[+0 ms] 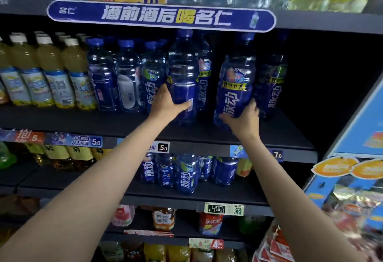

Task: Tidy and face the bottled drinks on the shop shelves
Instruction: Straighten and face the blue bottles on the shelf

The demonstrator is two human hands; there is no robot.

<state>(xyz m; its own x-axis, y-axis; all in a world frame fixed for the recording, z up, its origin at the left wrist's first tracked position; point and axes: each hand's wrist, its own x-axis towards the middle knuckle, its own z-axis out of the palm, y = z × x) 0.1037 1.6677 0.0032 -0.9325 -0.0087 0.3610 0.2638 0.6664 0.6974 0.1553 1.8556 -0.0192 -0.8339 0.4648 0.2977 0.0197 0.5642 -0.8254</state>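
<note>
Two tall blue drink bottles stand near the front of the middle shelf. My left hand grips the lower body of the left blue bottle, whose label side with a barcode faces me. My right hand grips the base of the right blue bottle, which shows its white lettering and leans slightly left. More blue bottles stand in rows behind and to the left, some turned away. Another blue bottle stands right of my right hand.
Yellow drinks with white caps fill the shelf's left part. A blue banner hangs from the shelf above. Smaller blue bottles stand on the shelf below. Price tags line the shelf edges. A snack display juts out at right.
</note>
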